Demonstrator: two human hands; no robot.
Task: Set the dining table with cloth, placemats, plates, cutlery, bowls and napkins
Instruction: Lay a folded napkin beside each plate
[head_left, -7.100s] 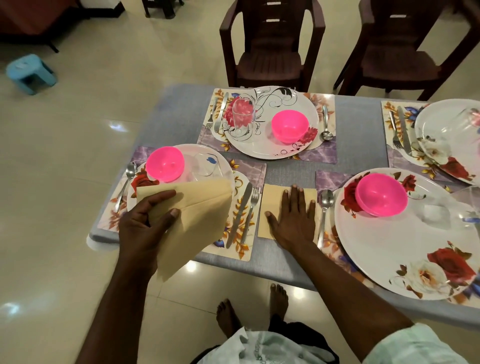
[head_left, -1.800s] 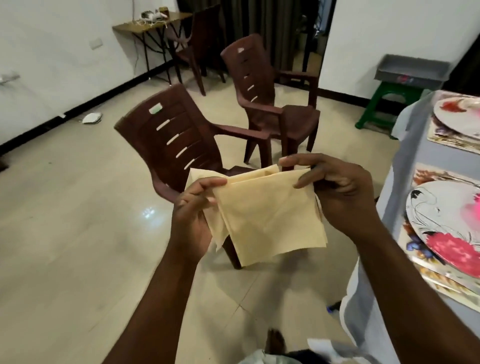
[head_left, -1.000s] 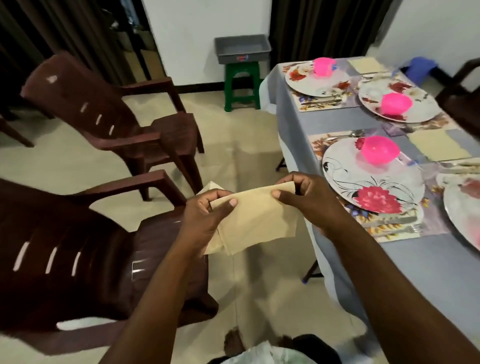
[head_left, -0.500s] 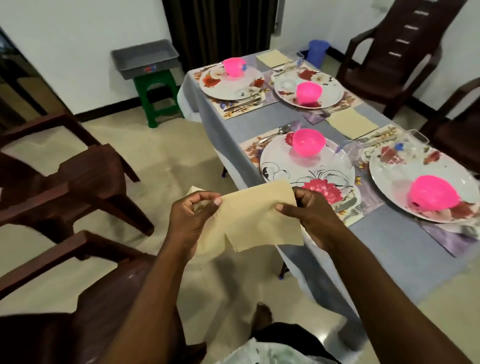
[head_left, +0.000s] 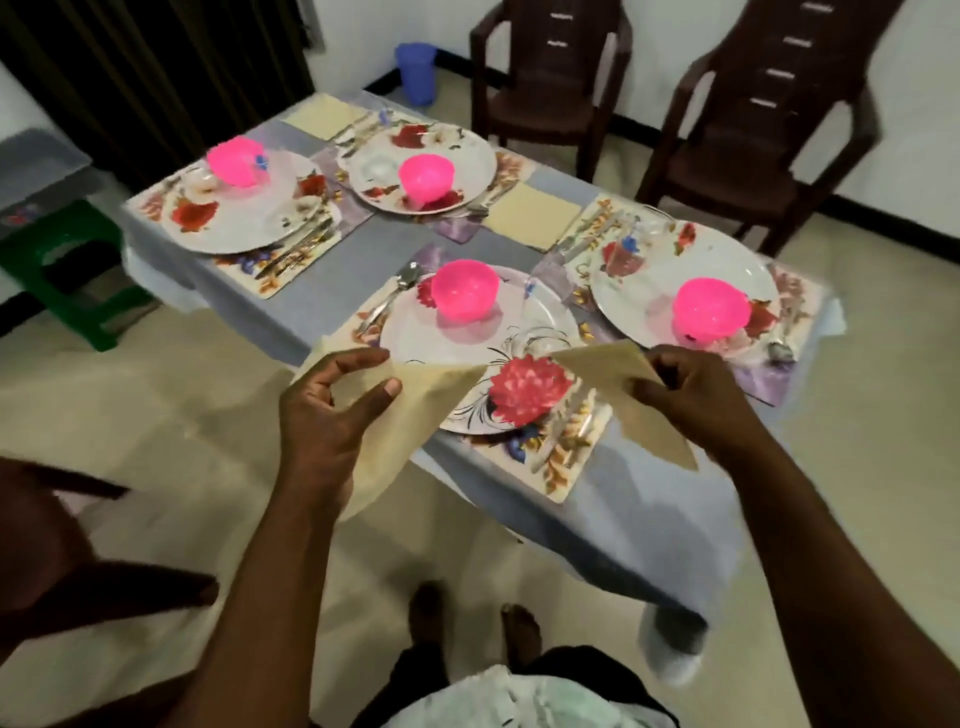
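Brown plastic chairs (head_left: 550, 78) ring a bench (head_left: 332, 306) covered in grey cloth, four floral plates with pink bowls already on it. Up front, left hand (head_left: 332, 410) pinches one beige napkin (head_left: 400, 415) and right hand (head_left: 696, 400) pinches another napkin (head_left: 618, 374), both held just above the nearest plate (head_left: 467, 353)

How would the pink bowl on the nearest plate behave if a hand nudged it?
The pink bowl looks like thin, translucent plastic, so probably light. Resting on the glossy plate, it would likely slide rather than tip, since it sits low and wide. Breakage seems unlikely.
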